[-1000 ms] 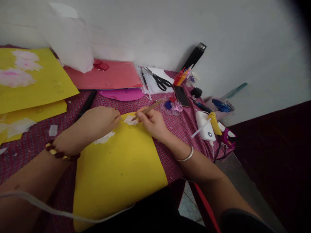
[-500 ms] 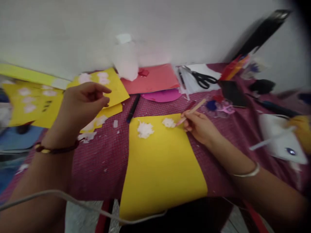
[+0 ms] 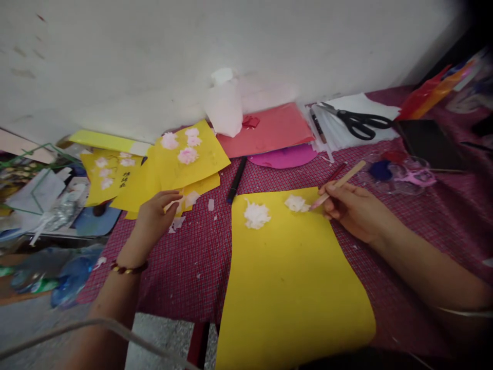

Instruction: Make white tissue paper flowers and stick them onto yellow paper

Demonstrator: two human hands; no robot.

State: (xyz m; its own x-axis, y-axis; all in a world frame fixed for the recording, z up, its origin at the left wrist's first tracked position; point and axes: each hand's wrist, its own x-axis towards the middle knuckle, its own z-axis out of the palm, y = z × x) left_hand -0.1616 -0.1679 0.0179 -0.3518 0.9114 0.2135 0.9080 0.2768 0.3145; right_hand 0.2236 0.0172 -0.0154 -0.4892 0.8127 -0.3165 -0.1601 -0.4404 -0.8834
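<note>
In my right hand [image 3: 348, 208] is a flat wooden craft stick [image 3: 352, 173] with a pink-stained lower end. That end is at the edge of a small white crumpled-paper flower [image 3: 297, 203] on a long yellow paper sheet [image 3: 285, 277]. A larger white flower [image 3: 257, 214] lies to its left on the same sheet. My left hand [image 3: 154, 221] reaches over white paper scraps [image 3: 191, 198] beside the stacked yellow sheets, its thumb and fingers curved and apart. Whether its fingertips touch a scrap is unclear.
A black marker [image 3: 236, 180] lies by the sheet's upper left corner. Behind are yellow papers with pink flowers [image 3: 188, 155], red paper [image 3: 269, 131] and a white paper-like container [image 3: 224, 105]. Black scissors [image 3: 358, 122] and a clear paint palette [image 3: 400, 172] lie right.
My left hand has come down from above the yellow papers to the white scraps. The view has swung left. The craft stick stays at the small flower.
</note>
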